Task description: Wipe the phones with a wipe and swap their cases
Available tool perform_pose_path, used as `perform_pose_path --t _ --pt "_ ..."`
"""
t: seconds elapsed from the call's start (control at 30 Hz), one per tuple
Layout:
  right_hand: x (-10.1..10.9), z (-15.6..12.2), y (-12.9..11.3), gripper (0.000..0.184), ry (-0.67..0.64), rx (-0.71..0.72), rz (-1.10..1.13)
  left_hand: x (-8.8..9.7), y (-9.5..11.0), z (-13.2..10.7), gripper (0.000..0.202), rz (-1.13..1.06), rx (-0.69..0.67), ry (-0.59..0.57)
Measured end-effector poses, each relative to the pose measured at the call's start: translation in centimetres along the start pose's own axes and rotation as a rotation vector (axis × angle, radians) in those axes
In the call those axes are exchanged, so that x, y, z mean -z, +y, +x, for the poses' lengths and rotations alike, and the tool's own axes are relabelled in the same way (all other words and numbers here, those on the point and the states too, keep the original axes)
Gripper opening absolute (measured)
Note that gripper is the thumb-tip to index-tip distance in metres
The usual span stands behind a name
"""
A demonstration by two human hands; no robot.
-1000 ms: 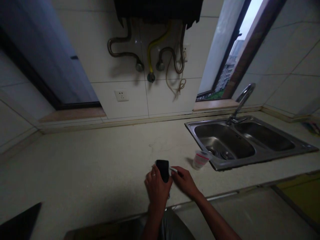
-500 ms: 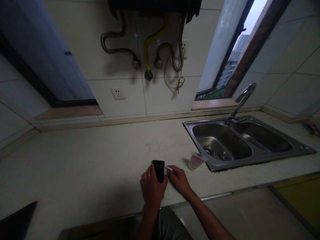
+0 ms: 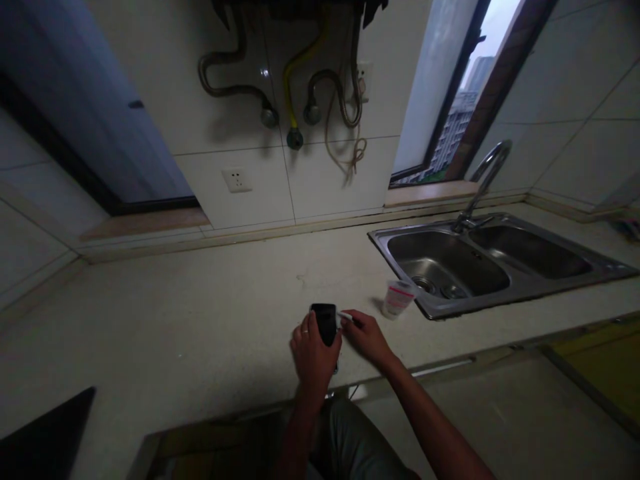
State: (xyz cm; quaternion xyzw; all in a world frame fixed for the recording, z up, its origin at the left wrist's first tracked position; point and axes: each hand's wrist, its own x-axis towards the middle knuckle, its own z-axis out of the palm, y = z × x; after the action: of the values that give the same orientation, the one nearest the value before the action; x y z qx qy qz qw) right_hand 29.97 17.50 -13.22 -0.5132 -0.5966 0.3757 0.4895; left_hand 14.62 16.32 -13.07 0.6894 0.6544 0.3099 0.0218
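A black, flat device like a smartphone (image 3: 325, 319) lies on the counter near its front edge. My left hand (image 3: 311, 350), with a ring on one finger, is wrapped around its lower part, fingers along the left side and thumb at the right. My right hand (image 3: 367, 337) pinches a slim white stick (image 3: 345, 316) against the phone's right edge. The stick's exact kind is too small to make out. Just right of my right hand a clear plastic cup (image 3: 399, 299) with a red band stands on the counter beside the sink.
A steel double sink (image 3: 445, 310) with a curved faucet (image 3: 483, 183) is set into the pale counter (image 3: 210, 313) at the right. Pipes hang on the wall behind, above a socket (image 3: 237, 180). A dark flat panel (image 3: 50, 433) juts in at lower left.
The camera view has shifted slightly, so the counter and hands appear a little higher. Both hands keep their hold on the phone and the white stick.
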Motion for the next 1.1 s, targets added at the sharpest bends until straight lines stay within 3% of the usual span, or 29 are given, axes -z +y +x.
perform_pose_path --t 0.23,0.5,0.7,0.9,1.1 --pt "-0.3 -0.5 0.3 0.03 0.025 -0.016 -0.037 -0.1 -0.9 -0.3 0.049 -0.176 0.053 0.044" --pt "-0.3 -1.1 -0.6 0.036 0.074 -0.035 0.034 -0.3 -1.5 0.0 0.04 -0.358 0.129 0.045" --pt "-0.2 -2.7 -0.7 0.034 0.12 -0.011 -0.067 -0.1 -2.0 -0.2 0.037 -0.434 0.154 0.025" --pt "1.3 -3.9 -1.0 0.03 0.134 0.038 -0.177 -0.1 -2.2 -0.2 0.034 -0.467 0.154 0.03" --pt "3.0 -3.9 -1.4 0.04 0.111 0.046 -0.163 -0.1 -2.1 -0.1 0.033 -0.525 0.18 0.041"
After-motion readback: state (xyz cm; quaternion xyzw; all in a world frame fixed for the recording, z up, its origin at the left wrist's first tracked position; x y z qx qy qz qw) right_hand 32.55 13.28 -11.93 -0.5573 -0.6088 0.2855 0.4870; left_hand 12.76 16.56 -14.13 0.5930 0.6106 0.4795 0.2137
